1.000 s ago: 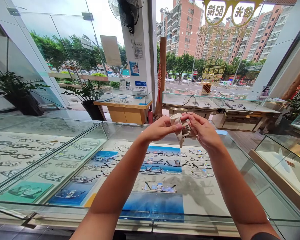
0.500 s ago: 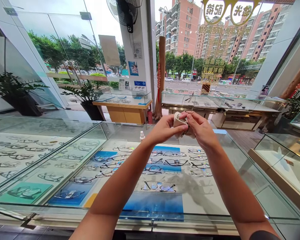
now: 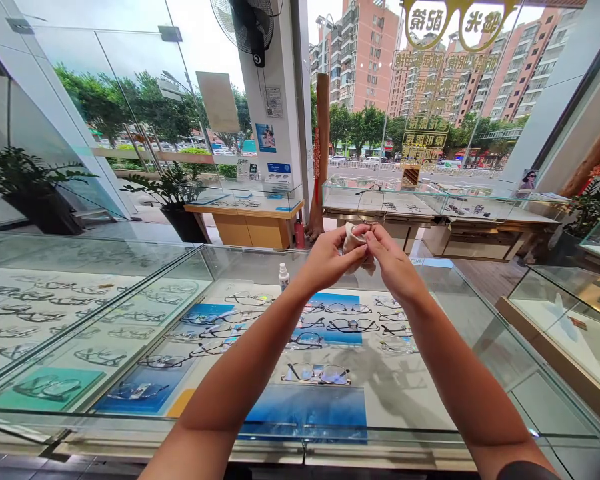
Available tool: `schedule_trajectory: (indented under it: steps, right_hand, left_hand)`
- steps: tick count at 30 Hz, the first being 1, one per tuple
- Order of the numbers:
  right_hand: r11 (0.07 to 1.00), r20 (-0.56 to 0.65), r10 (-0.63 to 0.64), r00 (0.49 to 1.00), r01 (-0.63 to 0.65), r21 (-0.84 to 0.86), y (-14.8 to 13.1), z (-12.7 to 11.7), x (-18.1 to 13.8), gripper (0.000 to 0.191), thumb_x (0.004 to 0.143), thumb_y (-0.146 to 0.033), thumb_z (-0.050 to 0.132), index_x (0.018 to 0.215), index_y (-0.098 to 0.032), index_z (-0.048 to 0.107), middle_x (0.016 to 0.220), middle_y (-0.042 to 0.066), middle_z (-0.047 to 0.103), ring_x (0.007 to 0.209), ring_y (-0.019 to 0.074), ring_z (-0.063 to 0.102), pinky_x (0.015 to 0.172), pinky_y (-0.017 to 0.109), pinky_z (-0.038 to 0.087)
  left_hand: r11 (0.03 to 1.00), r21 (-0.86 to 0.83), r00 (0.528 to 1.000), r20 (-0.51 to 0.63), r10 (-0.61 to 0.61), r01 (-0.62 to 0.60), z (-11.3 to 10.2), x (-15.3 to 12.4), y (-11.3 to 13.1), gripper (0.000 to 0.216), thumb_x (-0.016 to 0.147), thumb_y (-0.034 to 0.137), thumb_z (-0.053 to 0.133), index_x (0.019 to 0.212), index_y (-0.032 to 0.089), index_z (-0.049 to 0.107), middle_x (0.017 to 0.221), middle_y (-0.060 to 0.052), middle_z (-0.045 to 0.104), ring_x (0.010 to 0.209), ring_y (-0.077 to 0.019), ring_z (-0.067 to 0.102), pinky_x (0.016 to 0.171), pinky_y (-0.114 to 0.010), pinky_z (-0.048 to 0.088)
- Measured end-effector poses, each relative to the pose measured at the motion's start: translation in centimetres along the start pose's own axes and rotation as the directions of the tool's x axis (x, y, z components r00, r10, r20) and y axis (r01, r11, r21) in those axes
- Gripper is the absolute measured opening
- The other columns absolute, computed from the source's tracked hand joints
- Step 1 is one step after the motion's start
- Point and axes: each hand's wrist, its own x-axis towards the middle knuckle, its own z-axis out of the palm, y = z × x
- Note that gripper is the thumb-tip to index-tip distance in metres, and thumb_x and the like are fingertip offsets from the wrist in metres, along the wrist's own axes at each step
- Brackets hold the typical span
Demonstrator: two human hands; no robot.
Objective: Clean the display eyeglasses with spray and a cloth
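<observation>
Both hands are raised together above a glass display counter (image 3: 480,347). My left hand (image 3: 327,259) pinches a small beige cloth (image 3: 351,239) bunched between thumb and fingers. My right hand (image 3: 391,261) is closed against the same cloth, fingertips touching the left hand's; a thin dark wire frame (image 3: 373,198), seemingly a pair of glasses, rises just above the fingers. Exactly what the right fingers pinch inside the cloth is hidden. Under the glass lie several rows of spectacles (image 3: 316,373) on blue and white mats.
A small white spray bottle (image 3: 283,276) stands on the counter behind my left wrist. More glass cases stand left (image 3: 80,267), right (image 3: 570,313) and ahead (image 3: 400,200). Potted plants (image 3: 175,193), a wall fan (image 3: 250,27) and shop windows lie beyond.
My hands with the cloth have drifted up and away from me, and the cloth is bunched tighter. The spray bottle, hidden behind my left arm a second ago, now shows.
</observation>
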Motion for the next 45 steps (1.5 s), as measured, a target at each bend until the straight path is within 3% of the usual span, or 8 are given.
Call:
schedule_trajectory:
  steps: [8,13,19,23,32,37,42,45]
  right_hand:
    - [1.000,0.023,0.011,1.000,-0.011,0.012,0.0,0.0,0.0,0.037,0.099,-0.066,0.068,0.113,-0.031,0.067,0.103,0.001,0.069,0.087,0.0179,0.062,0.076,0.027,0.055]
    - [1.000,0.017,-0.003,1.000,0.003,0.026,-0.1,-0.4,0.1,0.034,0.100,-0.063,0.069,0.112,-0.032,0.075,0.119,0.003,0.073,0.113,0.0220,0.065,0.097,0.030,0.055]
    - [0.990,0.000,0.085,0.996,-0.085,0.116,-0.3,-1.2,0.3,0.039,0.094,-0.062,0.077,0.109,-0.027,0.080,0.097,0.004,0.074,0.082,0.0177,0.064,0.071,0.028,0.055]
    - [0.994,-0.010,0.054,0.998,-0.053,0.091,-0.3,-1.2,0.4,0.039,0.093,-0.062,0.079,0.108,-0.025,0.081,0.094,0.003,0.073,0.080,0.0167,0.063,0.073,0.029,0.056]
    - [0.998,-0.021,-0.050,0.999,0.049,-0.046,-0.3,-1.3,0.5,0.034,0.092,-0.061,0.078,0.101,-0.029,0.085,0.106,0.004,0.078,0.105,0.0227,0.068,0.100,0.038,0.055]
    - [0.999,-0.074,-0.012,0.997,0.014,0.029,-0.4,-1.8,0.6,0.033,0.090,-0.058,0.081,0.105,-0.029,0.086,0.104,0.005,0.080,0.098,0.0228,0.071,0.092,0.039,0.057]
    - [0.988,-0.200,-0.033,0.979,0.062,0.141,-0.9,-3.1,0.7,0.025,0.092,-0.056,0.080,0.099,-0.032,0.082,0.112,0.002,0.078,0.108,0.0208,0.072,0.094,0.036,0.057]
    - [0.997,-0.088,-0.029,0.996,0.035,0.073,-1.5,-3.8,0.5,0.026,0.096,-0.054,0.074,0.093,-0.030,0.080,0.112,0.003,0.076,0.112,0.0216,0.070,0.103,0.039,0.055]
  left_hand:
    - [0.999,-0.027,0.997,-0.070,-0.019,0.017,0.6,-0.1,-0.1,0.037,0.093,0.051,0.076,0.101,0.016,0.076,0.082,-0.001,0.069,0.076,-0.0151,0.055,0.072,-0.027,0.042]
    - [0.989,-0.140,0.991,-0.118,-0.059,0.042,0.8,0.0,-0.5,0.045,0.095,0.060,0.073,0.096,0.016,0.079,0.076,-0.002,0.067,0.072,-0.0151,0.057,0.068,-0.028,0.043]
    - [0.964,-0.258,0.995,0.096,-0.034,0.058,-0.4,0.4,-1.0,0.047,0.095,0.060,0.074,0.113,0.018,0.081,0.096,-0.005,0.075,0.084,-0.0158,0.065,0.081,-0.029,0.052]
    - [0.954,-0.281,0.984,0.166,-0.062,0.108,-0.6,0.2,-0.8,0.055,0.088,0.052,0.085,0.128,0.016,0.076,0.091,-0.004,0.072,0.081,-0.0149,0.064,0.077,-0.028,0.053]
    - [0.984,-0.175,0.999,-0.026,-0.028,0.023,0.7,0.0,-0.8,0.051,0.095,0.065,0.071,0.102,0.016,0.082,0.082,-0.004,0.072,0.076,-0.0160,0.064,0.071,-0.027,0.050]
    - [0.950,-0.300,0.995,-0.023,-0.094,0.083,0.6,0.6,-1.4,0.058,0.092,0.073,0.070,0.090,0.016,0.077,0.078,-0.004,0.072,0.072,-0.0143,0.064,0.068,-0.026,0.050]
    - [0.858,-0.491,0.929,-0.225,-0.293,0.151,-0.6,1.4,-2.3,0.064,0.080,0.081,0.077,0.078,0.019,0.061,0.066,0.002,0.059,0.058,-0.0111,0.053,0.056,-0.024,0.045]
    - [0.875,-0.463,0.909,-0.290,-0.300,0.141,-1.9,1.5,-1.9,0.060,0.081,0.076,0.078,0.078,0.021,0.057,0.068,0.003,0.054,0.059,-0.0112,0.050,0.057,-0.025,0.044]
